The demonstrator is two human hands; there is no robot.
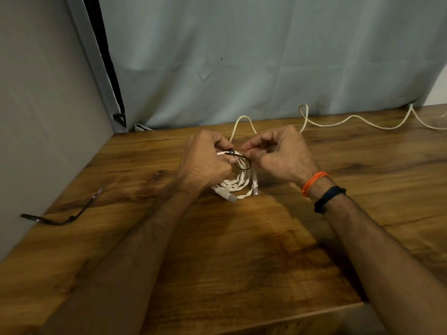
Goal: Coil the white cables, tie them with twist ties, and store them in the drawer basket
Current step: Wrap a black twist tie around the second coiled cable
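A coiled white cable (238, 183) with grey plugs lies at the middle of the wooden table (242, 250). My left hand (205, 163) grips the coil's top. A black tie (242, 163) forms a loop around the coil's strands. My right hand (280, 155) pinches the tie's end right beside the left fingers. A second white cable (350, 119) trails loose along the table's back edge to the right. No drawer basket is in view.
Another black tie (65, 217) lies on the table at the far left, near the grey side wall (43, 117). A pale curtain (266, 56) hangs behind the table. The table's front edge runs across the bottom right.
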